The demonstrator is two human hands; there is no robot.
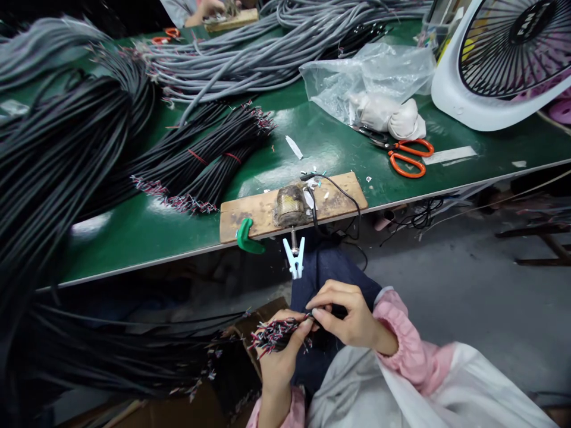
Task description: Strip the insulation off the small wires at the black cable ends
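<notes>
My left hand (283, 356) is wrapped round a bundle of black cables (276, 334) with red and white wire ends, over my lap. The thumb and fingers of my right hand (350, 315) pinch a thin dark wire at the bundle's right side, touching my left fingertips. Beyond my hands, a light blue clip (295, 261) hangs at the table edge from a metal tip. That tip comes out of a stained block (289, 205) on a wooden board (254, 211), which a green clamp (248, 236) overlaps at the left.
Black cable bundles (214, 154) and grey cables (232, 65) cover the green table's left and back. Orange-handled scissors (408, 157), a plastic bag (366, 71) and a white fan (459, 107) lie or stand right. Another person's hand (209, 9) shows at the back.
</notes>
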